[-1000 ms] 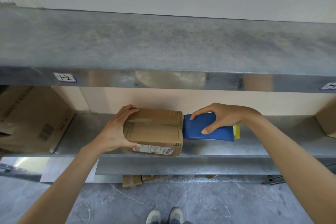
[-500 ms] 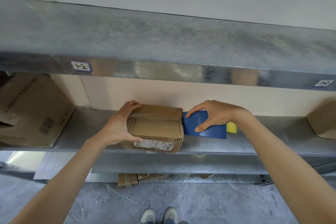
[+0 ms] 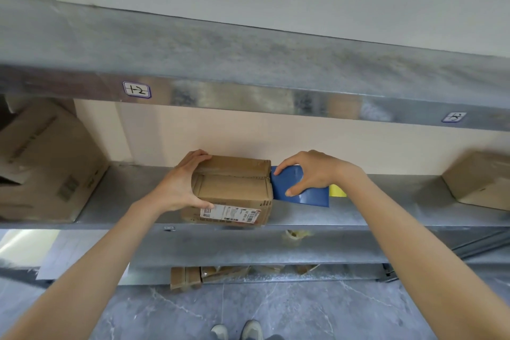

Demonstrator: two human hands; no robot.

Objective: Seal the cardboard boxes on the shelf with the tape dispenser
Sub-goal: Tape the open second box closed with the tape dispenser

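At the front of the metal shelf, our left hand grips the cardboard box by its left end. Our right hand pinches the blue tape dispenser, tipped steeper against the box's right end than a second ago. We are probably finishing a strip there.

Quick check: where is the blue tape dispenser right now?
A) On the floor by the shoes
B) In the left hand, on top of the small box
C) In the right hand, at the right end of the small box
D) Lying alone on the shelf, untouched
C: the right hand grips the blue tape dispenser at the right end of the small box, while the left hand holds the box's left end.
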